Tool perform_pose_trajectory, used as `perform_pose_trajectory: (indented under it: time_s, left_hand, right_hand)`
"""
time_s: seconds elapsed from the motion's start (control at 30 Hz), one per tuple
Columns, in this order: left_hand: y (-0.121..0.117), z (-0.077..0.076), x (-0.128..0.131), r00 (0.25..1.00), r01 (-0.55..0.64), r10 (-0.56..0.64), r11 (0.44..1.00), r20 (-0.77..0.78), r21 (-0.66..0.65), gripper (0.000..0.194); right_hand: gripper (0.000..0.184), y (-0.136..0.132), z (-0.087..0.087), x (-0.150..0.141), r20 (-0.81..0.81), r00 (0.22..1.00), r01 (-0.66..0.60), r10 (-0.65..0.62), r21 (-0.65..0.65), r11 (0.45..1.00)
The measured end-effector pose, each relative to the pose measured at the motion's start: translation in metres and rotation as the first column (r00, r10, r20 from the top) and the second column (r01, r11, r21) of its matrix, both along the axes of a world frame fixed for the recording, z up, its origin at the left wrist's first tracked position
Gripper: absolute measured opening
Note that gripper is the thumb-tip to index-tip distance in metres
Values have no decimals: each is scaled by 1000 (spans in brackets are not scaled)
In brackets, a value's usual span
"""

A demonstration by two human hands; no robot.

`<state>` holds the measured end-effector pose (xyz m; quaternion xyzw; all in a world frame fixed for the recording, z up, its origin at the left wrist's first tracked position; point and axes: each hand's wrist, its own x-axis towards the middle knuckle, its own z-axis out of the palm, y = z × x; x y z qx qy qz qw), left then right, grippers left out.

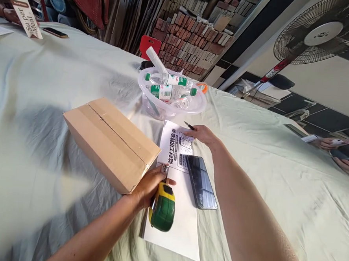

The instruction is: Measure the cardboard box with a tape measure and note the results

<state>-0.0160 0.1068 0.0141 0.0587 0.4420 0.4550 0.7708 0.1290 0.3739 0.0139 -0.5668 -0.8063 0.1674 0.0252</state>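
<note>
The left hand [149,188] grasps a green and yellow tape measure [162,212], its fingers around the end near the metal tip; the right hand [205,135] pinches a dark pen [189,126], whose point sticks out to the left. Both hands are over white paper [182,233] with bold black print on its far part, the tape measure above the plain near part and the pen by the print. A black phone [201,182] lies along the right edge of the paper. Just left of the paper is a closed cardboard box [111,142], its near corner beside the left hand; whether they touch I cannot tell. Beyond the paper stands a clear plastic basin [160,112] filled with bottles [165,91]. All this rests on a pale, wrinkled cloth [258,163]. Farther off, another person's hand [12,16] is behind an upright carton [24,14], near a second phone [55,32]. Stacked bricks [191,43] and a fan [322,35] stand beyond the cloth.
</note>
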Motion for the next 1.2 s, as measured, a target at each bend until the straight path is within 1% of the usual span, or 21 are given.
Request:
perform_pose_trajectory:
  time_s: [0.07,0.13,0.23,0.3,0.37,0.4,0.47,0.57,0.67,0.73,0.83,0.93,1.03,1.1,1.17,1.2]
  left_hand:
    - [0,3,-1,1000,17,-17,1000,-10,-15,36]
    - [0,5,-2,1000,27,-27,999,-8,-23,37]
    - [-3,7,-4,999,31,-31,999,-14,-14,34]
    - [-5,9,-4,999,40,-40,999,-31,-6,29]
    - [-6,11,-5,998,50,-51,999,-45,-9,26]
    - [-7,12,-5,997,55,-55,998,-49,-11,26]
    - [-8,13,-5,997,55,-56,998,-55,-18,26]
    - [-9,10,-5,997,54,-54,999,-51,-8,26]
    - [-10,5,-5,998,52,-51,998,-41,29,27]
    - [-11,4,-4,998,40,-38,998,-41,46,25]
    - [-14,7,-4,999,21,-18,998,-39,59,21]
    - [-16,11,-4,999,22,-19,998,-48,56,19]
    - [-19,11,-4,997,29,-25,998,-68,60,17]
    - [-20,10,-5,998,27,-22,997,-64,76,22]
    - [-19,7,-6,997,50,-45,996,-59,76,30]
    - [-19,5,-6,996,66,-61,995,-63,77,34]
  right_hand:
    - [34,-2,-3,-3,65,997,42,-41,-15,999]
    - [37,-7,-7,-6,96,992,77,-78,8,997]
    - [51,-20,-8,-4,108,987,113,-119,62,992]
    - [61,-37,-5,5,109,982,145,-156,107,984]
    - [70,-60,1,19,127,970,188,-205,135,973]
    - [74,-75,4,26,149,962,210,-229,128,969]
    - [86,-107,9,42,191,950,227,-245,111,968]
    - [93,-160,13,60,245,930,258,-273,91,962]
    - [97,-203,11,67,251,929,263,-273,73,962]
    - [97,-220,8,66,254,926,275,-278,49,960]
    - [92,-230,2,63,215,928,303,-303,35,952]
    - [86,-232,-4,64,131,928,344,-348,52,938]
    - [84,-233,-9,67,92,932,344,-351,86,935]
    - [85,-235,-11,67,46,935,340,-352,165,926]
    - [82,-237,-11,62,-92,938,347,-335,260,901]
    - [75,-238,-11,58,-189,934,349,-304,284,893]
